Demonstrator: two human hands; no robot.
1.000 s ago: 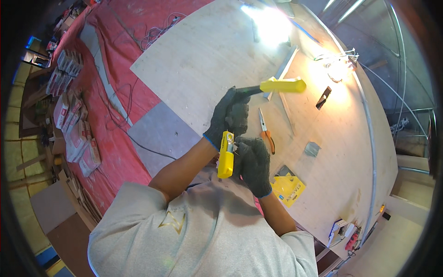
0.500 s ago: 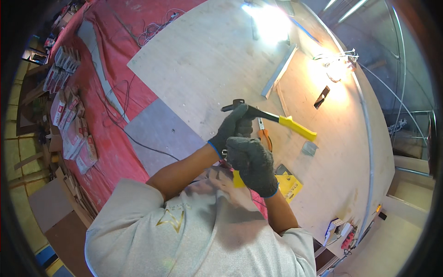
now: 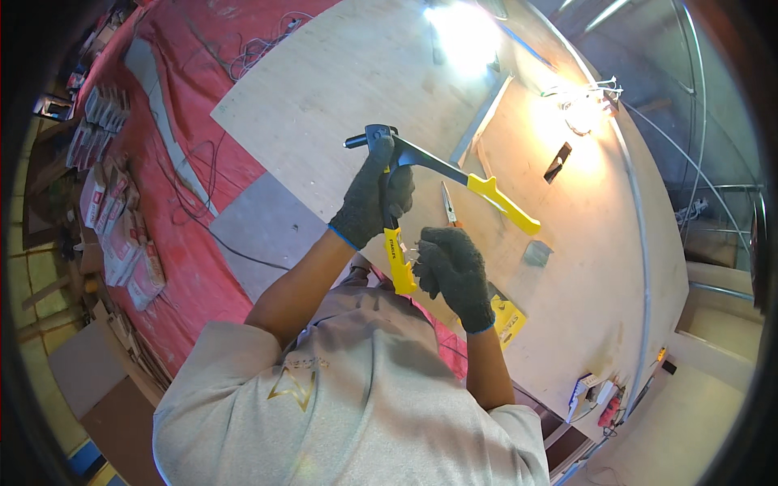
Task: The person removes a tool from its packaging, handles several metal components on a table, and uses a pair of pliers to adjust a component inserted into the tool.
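A hand riveter [image 3: 442, 166] with a black body and yellow grips is held up in front of my chest, its two handles spread wide apart. My left hand [image 3: 374, 190], in a dark glove, is closed round the riveter just below its head. My right hand [image 3: 455, 271], gloved too, is beside the lower yellow grip with its fingers curled. Small shiny bits show at its fingertips, too small to name. Behind that hand lie pliers [image 3: 448, 204] with orange handles, partly hidden.
A large pale wooden board [image 3: 316, 89] spreads under the tools. On it lie a yellow card [image 3: 508, 318], a small clear plastic piece [image 3: 536, 253] and a metal channel [image 3: 483, 120]. Red sheeting [image 3: 207, 275] and stacked bags [image 3: 121, 235] are at the left. A bright lamp [image 3: 463, 36] shines beyond.
The riveter's head has risen and moved left with my left hand, and its lower handle has come into sight. My right hand has moved right, apart from the left.
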